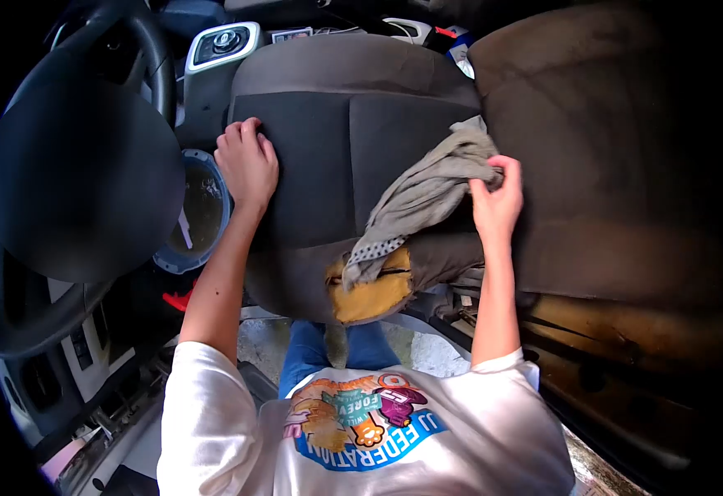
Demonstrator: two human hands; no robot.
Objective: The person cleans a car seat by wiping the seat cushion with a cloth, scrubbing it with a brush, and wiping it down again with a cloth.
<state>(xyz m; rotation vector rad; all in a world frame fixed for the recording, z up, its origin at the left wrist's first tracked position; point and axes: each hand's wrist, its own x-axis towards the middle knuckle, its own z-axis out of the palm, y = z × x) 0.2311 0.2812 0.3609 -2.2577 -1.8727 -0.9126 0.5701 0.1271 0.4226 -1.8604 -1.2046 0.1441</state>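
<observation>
My right hand pinches one end of a crumpled grey cloth between thumb and fingers. The cloth hangs slantwise across the dark car seat, and its lower end, with a dotted band, lies over a torn patch of yellow foam at the seat's front edge. My left hand rests on the left side of the seat cushion, its fingers loosely bent and the thumb apart, with nothing seen in it. Just left of that wrist stands a bucket of murky water with a pale strip inside.
At the left is the steering wheel, partly covered by a dark blurred round area. A console with a round dial lies beyond the seat. The seat backrest rises at the right. A red handle shows below the bucket.
</observation>
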